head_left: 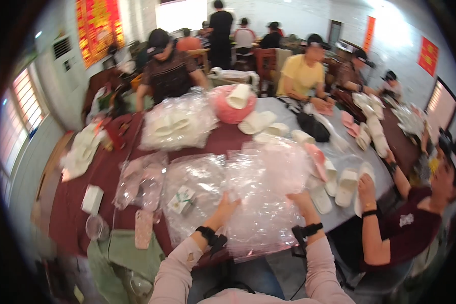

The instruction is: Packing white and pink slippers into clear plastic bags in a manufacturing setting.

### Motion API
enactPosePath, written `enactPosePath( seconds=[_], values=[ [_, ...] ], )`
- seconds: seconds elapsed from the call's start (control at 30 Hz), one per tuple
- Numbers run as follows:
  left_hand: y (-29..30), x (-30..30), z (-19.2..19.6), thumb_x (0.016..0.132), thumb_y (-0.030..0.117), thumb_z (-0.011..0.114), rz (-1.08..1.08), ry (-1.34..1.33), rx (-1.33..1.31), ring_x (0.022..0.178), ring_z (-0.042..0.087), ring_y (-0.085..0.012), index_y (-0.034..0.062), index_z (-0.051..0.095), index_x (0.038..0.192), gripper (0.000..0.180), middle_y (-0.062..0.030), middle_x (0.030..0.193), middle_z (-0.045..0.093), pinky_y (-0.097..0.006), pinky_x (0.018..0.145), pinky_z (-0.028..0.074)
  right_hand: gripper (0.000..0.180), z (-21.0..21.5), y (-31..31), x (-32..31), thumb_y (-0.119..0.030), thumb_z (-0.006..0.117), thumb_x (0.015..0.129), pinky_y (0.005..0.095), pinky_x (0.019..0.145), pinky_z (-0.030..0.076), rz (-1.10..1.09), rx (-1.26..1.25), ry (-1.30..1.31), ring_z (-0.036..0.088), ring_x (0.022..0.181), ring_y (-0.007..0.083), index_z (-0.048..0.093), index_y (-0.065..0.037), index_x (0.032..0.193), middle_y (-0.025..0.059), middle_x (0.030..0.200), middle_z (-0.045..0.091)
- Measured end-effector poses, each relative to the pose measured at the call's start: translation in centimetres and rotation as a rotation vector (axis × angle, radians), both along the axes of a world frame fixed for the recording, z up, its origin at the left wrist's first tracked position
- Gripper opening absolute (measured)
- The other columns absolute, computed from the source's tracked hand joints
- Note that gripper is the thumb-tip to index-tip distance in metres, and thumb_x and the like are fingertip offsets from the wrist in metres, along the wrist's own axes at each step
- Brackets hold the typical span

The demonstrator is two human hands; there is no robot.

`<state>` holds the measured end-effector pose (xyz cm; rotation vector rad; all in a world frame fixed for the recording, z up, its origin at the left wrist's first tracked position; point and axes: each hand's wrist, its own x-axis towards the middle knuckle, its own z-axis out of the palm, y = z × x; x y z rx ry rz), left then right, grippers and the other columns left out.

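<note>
The left hand (226, 207) and the right hand (301, 203) are reaching over the near side of the table (76, 228), and a layered stack of clear bags (266, 202) is lying between them. The left hand is touching the left edge of the stack, its fingers stretching forward and half opening. The right hand is resting at the right edge, its fingers pointing inward and bending a little. Whether either hand is really pinching the plastic, I cannot tell. Both wrists are wearing dark bands.

To the left of the stack, more clear film (195, 169) is spreading on the table, and a small green and white box (182, 199) is sitting on it. Farther left, a pink phone (143, 229) is lying near a green cloth (111, 253), and a clear cup (97, 227) is standing just beside a white carton (92, 199).

To the right, pale slippers (346, 187) are lying in a row on a grey sheet (347, 217). At the right side, a co-worker (405, 223) in a dark red shirt is holding one white slipper. Across the table, a person in yellow (303, 76) is sitting.
</note>
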<state>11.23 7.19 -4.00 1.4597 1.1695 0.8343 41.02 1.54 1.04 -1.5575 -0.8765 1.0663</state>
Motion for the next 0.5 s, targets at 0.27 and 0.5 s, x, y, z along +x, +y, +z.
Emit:
enactPosePath(
  seconds=[0.27, 0.5],
  values=[
    [0.5, -9.4, 3.0, 0.081, 0.044, 0.057, 0.407, 0.943, 0.452, 0.118, 0.045, -0.0388, 0.0047, 0.042, 0.133, 0.066, -0.0198, 0.128, 0.047, -0.046, 0.098, 0.034, 0.037, 3.7, -0.2, -1.2, 0.002, 0.066, 0.068, 0.0313, 0.074, 0.049, -0.049, 0.126, 0.203, 0.06, 0.081, 0.0199, 0.058, 0.004, 0.104, 0.0086, 0.093, 0.062],
    [1.1, -16.1, 2.7, 0.076, 0.033, 0.065, 0.296, 0.909, 0.086, 0.113, 0.051, -0.0387, 0.0047, 0.039, 0.135, 0.07, -0.023, 0.121, 0.053, -0.046, 0.091, 0.041, 0.041, 11.7, 0.6, -8.7, 0.005, 0.064, 0.069, 0.0321, 0.077, 0.049, 0.121, 0.252, 0.338, 0.061, 0.084, 0.0206, 0.056, 0.003, 0.108, 0.0098, 0.095, 0.062]
  ],
)
